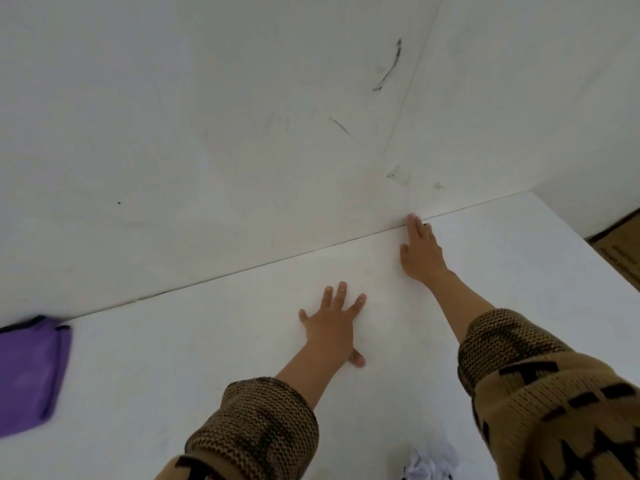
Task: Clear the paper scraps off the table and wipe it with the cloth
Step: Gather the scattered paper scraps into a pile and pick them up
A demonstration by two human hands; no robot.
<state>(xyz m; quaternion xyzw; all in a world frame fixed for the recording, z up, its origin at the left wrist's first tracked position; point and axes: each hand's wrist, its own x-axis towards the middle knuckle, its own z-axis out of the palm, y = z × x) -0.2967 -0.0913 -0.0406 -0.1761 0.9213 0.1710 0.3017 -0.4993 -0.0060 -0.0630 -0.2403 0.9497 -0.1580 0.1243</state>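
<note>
My left hand (pixel 332 323) lies flat on the white table (pixel 173 375), palm down, fingers spread, holding nothing. My right hand (pixel 420 252) reaches farther, fingers extended to the table's back edge where it meets the wall; a small dark speck shows at the fingertips, and I cannot tell whether it is touched. A folded purple cloth (pixel 29 372) rests on the table at the far left, well away from both hands. Crumpled white paper scraps (pixel 431 464) sit at the bottom edge of view, between my sleeves.
A scuffed white wall (pixel 242 133) rises directly behind the table, with a corner at the right. A cardboard box (pixel 620 251) stands beyond the table's right edge.
</note>
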